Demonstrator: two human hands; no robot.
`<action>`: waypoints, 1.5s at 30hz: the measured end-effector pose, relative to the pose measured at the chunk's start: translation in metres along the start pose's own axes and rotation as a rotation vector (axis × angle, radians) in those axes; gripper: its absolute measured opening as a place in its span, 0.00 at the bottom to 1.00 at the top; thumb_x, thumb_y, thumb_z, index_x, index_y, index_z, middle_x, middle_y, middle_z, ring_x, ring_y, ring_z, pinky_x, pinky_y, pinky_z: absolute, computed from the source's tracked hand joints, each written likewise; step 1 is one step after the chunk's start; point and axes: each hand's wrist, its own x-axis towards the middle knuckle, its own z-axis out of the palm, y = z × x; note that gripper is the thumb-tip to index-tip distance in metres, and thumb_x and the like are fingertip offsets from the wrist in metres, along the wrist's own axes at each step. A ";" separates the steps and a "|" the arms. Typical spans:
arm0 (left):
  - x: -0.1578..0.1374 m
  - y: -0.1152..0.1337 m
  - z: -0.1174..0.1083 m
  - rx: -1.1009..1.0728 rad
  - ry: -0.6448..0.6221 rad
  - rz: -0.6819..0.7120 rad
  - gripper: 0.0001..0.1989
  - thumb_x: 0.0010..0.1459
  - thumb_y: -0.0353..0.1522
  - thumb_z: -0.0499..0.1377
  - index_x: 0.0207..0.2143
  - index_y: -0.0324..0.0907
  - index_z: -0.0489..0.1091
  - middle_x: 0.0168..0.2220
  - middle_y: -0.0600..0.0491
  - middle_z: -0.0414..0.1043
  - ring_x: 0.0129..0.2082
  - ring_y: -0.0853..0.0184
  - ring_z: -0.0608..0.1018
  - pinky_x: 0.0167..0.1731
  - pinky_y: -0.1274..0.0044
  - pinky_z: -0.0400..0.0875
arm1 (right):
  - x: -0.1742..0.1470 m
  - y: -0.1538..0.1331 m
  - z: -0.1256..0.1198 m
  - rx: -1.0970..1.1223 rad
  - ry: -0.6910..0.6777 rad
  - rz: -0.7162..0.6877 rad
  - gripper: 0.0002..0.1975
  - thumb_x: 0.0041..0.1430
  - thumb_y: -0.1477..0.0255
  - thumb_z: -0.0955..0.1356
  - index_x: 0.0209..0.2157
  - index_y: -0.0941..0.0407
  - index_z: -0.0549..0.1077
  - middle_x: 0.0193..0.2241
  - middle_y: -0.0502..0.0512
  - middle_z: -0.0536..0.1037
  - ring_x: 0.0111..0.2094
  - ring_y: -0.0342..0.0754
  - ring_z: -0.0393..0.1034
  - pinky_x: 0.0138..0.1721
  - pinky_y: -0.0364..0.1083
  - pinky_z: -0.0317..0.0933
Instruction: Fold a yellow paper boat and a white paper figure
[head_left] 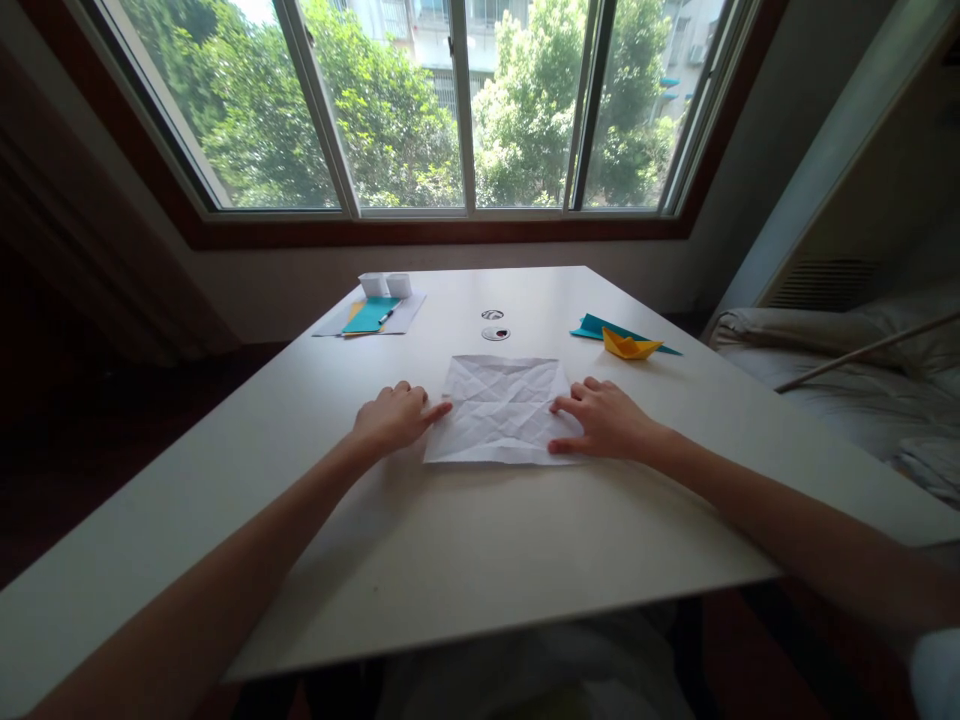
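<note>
Here, crease-crossed white paper point(500, 410) lies flat on the table point(465, 560), its edges touched by the loosely splayed left hand point(397, 415) and spread right hand point(604, 418); far right, a yellow paper boat point(630, 346) fronts a blue paper plane point(592, 326).

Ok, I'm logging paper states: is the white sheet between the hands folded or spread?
Spread: the white sheet lies open on the table, creases crossing it.

Two hands point(391, 414) point(607, 420), one creased sheet point(504, 412), one paper boat point(628, 346), two white containers point(372, 286) point(399, 287), one pen point(390, 312)
</note>
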 end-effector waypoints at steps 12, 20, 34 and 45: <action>-0.014 0.021 0.002 -1.503 -0.233 -0.049 0.23 0.38 0.34 0.68 0.38 0.37 0.69 0.34 0.47 0.75 0.31 0.62 0.76 0.31 0.73 0.73 | 0.002 0.009 0.008 0.386 0.115 0.259 0.30 0.57 0.55 0.59 0.59 0.50 0.50 0.38 0.59 0.70 0.38 0.53 0.66 0.40 0.52 0.59; -0.019 0.031 0.001 -1.689 -0.120 0.010 0.30 0.41 0.30 0.67 0.48 0.42 0.62 0.35 0.51 0.74 0.26 0.66 0.77 0.25 0.76 0.75 | 0.007 0.017 0.008 1.294 0.077 0.186 0.28 0.50 0.61 0.67 0.54 0.50 0.61 0.24 0.47 0.72 0.26 0.43 0.66 0.29 0.44 0.62; -0.016 0.028 0.008 -1.532 -0.086 0.052 0.19 0.39 0.34 0.68 0.37 0.40 0.75 0.36 0.48 0.76 0.28 0.67 0.76 0.29 0.76 0.71 | 0.009 0.013 0.006 1.660 0.152 0.289 0.17 0.39 0.69 0.74 0.36 0.53 0.75 0.33 0.50 0.76 0.33 0.44 0.69 0.37 0.46 0.66; -0.017 0.035 0.008 -1.583 0.022 0.046 0.22 0.37 0.33 0.69 0.39 0.42 0.75 0.34 0.51 0.76 0.28 0.69 0.75 0.32 0.76 0.71 | 0.008 0.012 0.011 1.591 0.274 0.242 0.18 0.39 0.68 0.74 0.37 0.53 0.76 0.37 0.51 0.77 0.35 0.44 0.69 0.40 0.47 0.64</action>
